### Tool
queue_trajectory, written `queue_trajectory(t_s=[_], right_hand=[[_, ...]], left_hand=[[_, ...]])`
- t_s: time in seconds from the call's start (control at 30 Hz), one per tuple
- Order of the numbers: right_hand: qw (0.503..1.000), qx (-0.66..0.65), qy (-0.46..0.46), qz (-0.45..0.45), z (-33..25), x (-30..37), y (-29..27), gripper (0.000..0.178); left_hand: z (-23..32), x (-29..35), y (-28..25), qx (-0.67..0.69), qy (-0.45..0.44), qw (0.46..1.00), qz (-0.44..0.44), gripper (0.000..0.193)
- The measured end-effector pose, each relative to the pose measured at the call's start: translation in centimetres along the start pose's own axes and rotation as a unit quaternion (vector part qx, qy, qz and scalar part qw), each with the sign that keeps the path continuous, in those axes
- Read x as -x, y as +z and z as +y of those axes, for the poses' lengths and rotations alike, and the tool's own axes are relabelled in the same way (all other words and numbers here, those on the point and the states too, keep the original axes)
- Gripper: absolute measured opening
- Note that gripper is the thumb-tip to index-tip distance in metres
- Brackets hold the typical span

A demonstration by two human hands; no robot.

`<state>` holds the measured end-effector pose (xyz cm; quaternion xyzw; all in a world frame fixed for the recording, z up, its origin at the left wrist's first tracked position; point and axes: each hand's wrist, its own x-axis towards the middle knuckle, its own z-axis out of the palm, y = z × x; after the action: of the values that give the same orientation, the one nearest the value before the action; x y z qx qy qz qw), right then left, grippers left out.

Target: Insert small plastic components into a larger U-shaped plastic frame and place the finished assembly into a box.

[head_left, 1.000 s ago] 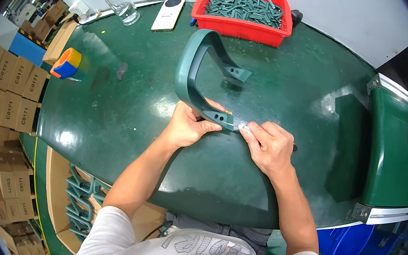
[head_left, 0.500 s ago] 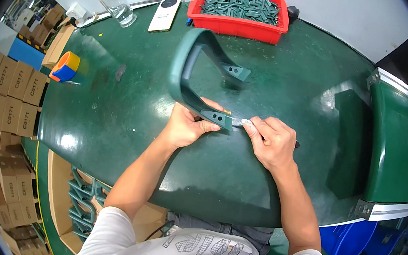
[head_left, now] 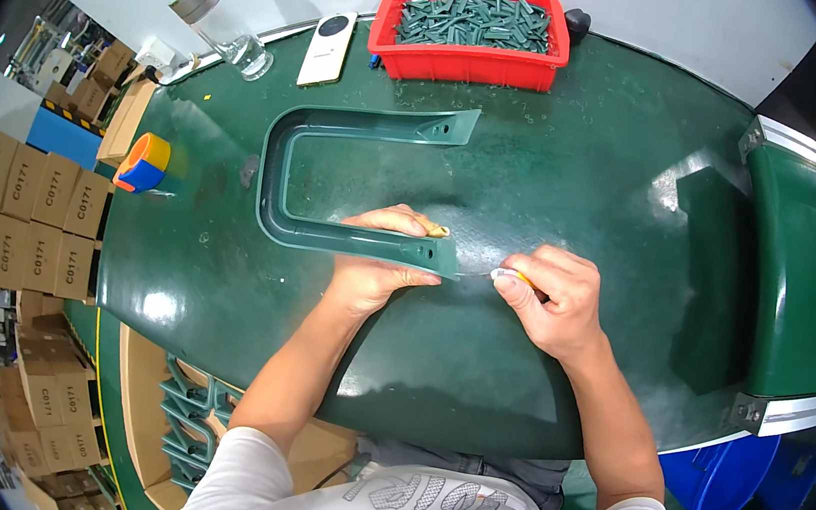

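Observation:
A dark green U-shaped plastic handle (head_left: 281, 175) lies flat on the green table (head_left: 558, 171), its open end pointing right. My left hand (head_left: 383, 257) grips the near arm of the handle close to its end. My right hand (head_left: 554, 302) pinches a small knife (head_left: 501, 276) with a thin blade, its tip touching the end of that arm.
At the back stand a red tray (head_left: 465, 60) full of small green parts, a white remote-like device (head_left: 328, 47) and a clear bottle (head_left: 221, 27). A roll of orange and blue tape (head_left: 144, 162) sits at the left edge. Cardboard boxes (head_left: 14, 220) are stacked left; a green bin (head_left: 809, 271) stands right.
The handle has gone from standing tilted on edge to lying flat on the table. My right hand has shifted slightly right, away from my left hand.

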<state>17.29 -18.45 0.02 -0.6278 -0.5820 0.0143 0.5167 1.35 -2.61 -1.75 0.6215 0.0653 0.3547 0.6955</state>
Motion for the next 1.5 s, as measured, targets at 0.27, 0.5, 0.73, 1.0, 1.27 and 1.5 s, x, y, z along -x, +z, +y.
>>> queue_trajectory(t_s=[0.27,0.5,0.73,1.0,1.27,1.5], right_hand=[[1.000,-0.016,-0.005,-0.012,-0.4,-0.1,0.0,0.020],[1.000,-0.016,-0.008,-0.015,-0.2,-0.1,0.0,0.019],[1.000,-0.012,-0.014,-0.021,0.1,0.0,0.0,0.020],[1.000,-0.001,-0.023,0.019,0.0,-0.1,0.1,0.017],[0.997,0.048,0.024,0.051,0.5,0.0,0.0,0.016],[0.981,-0.125,0.138,-0.052,-0.4,-0.2,-1.7,0.022]], left_hand=[[-0.3,-0.1,-0.2,0.002,0.045,0.999,-0.008,0.048],[-0.3,0.0,-0.3,-0.001,0.031,1.000,-0.004,0.050],[-0.2,0.2,-0.1,0.003,0.016,1.000,0.000,0.050],[-0.6,0.2,0.3,-0.003,0.062,0.998,-0.033,0.044],[-0.3,0.5,1.8,-0.032,0.052,0.993,-0.102,0.047],[-0.4,0.5,0.9,0.000,0.033,0.998,-0.045,0.041]])
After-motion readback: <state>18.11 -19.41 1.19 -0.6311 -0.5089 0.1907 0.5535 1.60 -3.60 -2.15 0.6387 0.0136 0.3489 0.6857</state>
